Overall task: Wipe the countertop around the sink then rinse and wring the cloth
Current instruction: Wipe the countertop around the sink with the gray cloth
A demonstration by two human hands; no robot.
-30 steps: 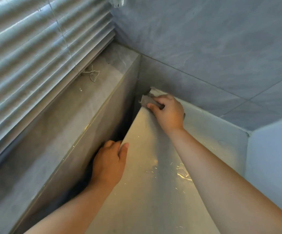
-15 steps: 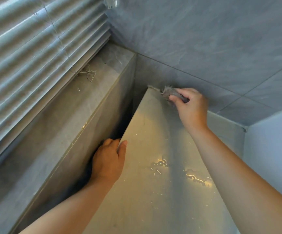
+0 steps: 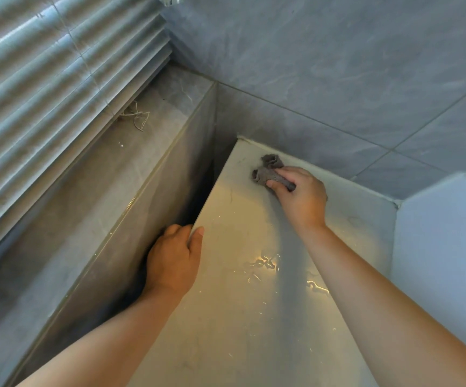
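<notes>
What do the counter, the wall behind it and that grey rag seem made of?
Countertop: likely polished stone or solid surface, pale and glossy; it reflects light and holds water streaks.
Wall: large grey tiles, probably ceramic, marbled veining, thin grout lines.
Cloth: soft grey fabric, crumpled in folds; weave too small to tell.

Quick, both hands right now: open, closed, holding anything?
Left hand: fingers curled over the countertop edge, gripping it.
Right hand: grips the cloth.

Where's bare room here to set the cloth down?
The countertop between left hand and right forearm is bare, though wet. The ledge below the blinds is free except a loose cord. Crowded: far corner, where the right hand holds the cloth.
</notes>
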